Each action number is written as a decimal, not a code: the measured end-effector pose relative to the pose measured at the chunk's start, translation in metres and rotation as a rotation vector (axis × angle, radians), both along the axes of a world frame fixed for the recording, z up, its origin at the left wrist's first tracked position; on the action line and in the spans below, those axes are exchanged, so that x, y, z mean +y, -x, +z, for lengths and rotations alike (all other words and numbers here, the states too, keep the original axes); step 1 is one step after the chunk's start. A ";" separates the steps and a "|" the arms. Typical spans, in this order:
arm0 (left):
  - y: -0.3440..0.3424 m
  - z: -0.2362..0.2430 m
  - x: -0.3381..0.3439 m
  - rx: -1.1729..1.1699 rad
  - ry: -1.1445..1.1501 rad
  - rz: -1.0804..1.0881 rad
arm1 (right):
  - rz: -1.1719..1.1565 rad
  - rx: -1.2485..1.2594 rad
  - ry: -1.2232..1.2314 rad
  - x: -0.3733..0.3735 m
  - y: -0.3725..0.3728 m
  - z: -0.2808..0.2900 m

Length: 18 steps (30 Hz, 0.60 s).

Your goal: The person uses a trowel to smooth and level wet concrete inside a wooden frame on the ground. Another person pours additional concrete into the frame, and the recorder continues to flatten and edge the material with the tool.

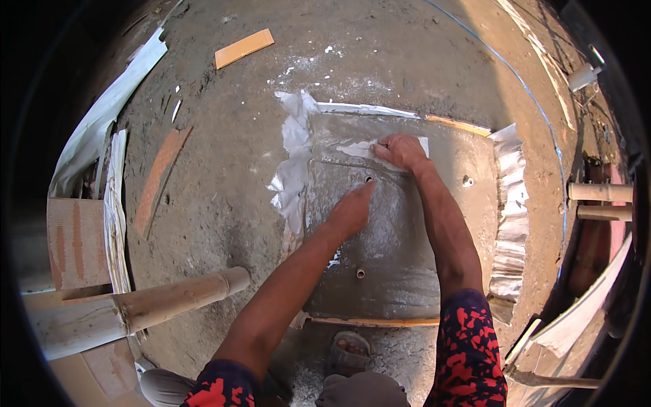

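Note:
A wet grey slab [380, 224] of smooth cement lies before me, framed by thin strips and crumpled sheeting. Over its far part, my right hand [401, 150] grips a thin white flat piece [356, 148], pressed against the wet surface; one corner of it shows beyond the knuckles. My left hand [351, 209] is closed, its fingertips at a small round pipe end [369, 180] in the slab. Whether those fingers pinch anything is hidden. Nearer me, a second pipe end [360, 273] pokes out of the cement.
Crumpled silvery sheeting [296, 149] edges the slab's left, with more sheeting [510, 210] at the right. A bamboo pole [183, 298] juts in from the left. An orange-tan tile [244, 48] lies on the far ground. A blue cord [522, 85] runs down the right side.

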<state>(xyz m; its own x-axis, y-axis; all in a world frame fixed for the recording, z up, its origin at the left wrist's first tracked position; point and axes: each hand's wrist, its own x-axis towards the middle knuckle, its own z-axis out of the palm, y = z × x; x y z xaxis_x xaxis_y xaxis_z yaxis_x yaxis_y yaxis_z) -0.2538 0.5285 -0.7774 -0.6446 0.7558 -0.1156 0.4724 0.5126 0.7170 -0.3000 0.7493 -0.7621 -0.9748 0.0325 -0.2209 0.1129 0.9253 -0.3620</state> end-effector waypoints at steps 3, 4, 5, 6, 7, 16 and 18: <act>-0.001 0.007 0.000 -0.021 0.027 0.005 | -0.084 -0.009 -0.019 -0.006 0.000 0.007; -0.001 0.011 0.002 -0.035 0.039 0.005 | -0.099 -0.003 -0.032 -0.009 0.000 0.008; -0.001 0.010 0.002 -0.026 0.023 0.007 | -0.137 -0.008 -0.026 -0.015 0.002 0.010; -0.001 0.009 0.002 -0.017 0.005 0.008 | -0.174 -0.013 -0.020 -0.022 0.005 0.011; -0.001 0.007 0.003 -0.009 -0.012 0.010 | -0.212 -0.018 -0.015 -0.025 0.005 0.013; -0.003 0.009 0.001 -0.041 0.039 -0.003 | -0.342 0.042 0.046 -0.020 -0.018 0.013; -0.002 0.011 0.000 -0.032 0.036 -0.011 | -0.367 0.077 0.059 -0.025 -0.030 0.012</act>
